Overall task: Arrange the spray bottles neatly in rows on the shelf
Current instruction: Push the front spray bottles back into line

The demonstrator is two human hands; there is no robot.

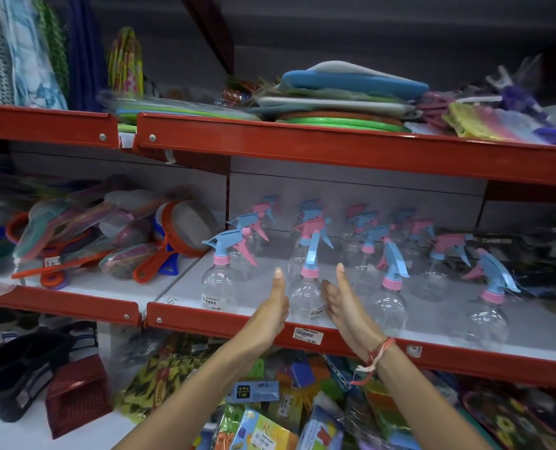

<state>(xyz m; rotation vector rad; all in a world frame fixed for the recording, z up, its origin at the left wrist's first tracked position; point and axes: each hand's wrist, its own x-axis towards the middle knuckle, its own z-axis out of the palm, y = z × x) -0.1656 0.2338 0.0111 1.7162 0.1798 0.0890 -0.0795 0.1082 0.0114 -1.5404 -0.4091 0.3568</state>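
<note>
A clear spray bottle (306, 297) is flanked by the left hand (275, 308) at 9 o'clock and the right hand (345, 303) at 3 o'clock. Both are held open — thumbs raised, nothing clasped

Rear spray bottles (356, 219) blur; label (307, 334) text unreadable.

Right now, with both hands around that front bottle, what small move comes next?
Probably twist the bottle so its nozzle turns left: the left hand and right hand flank it, and its sprayer faces the camera while the front-left bottle points left.

Red-edged shop shelving (351, 151), grey back panels (351, 186)
</note>
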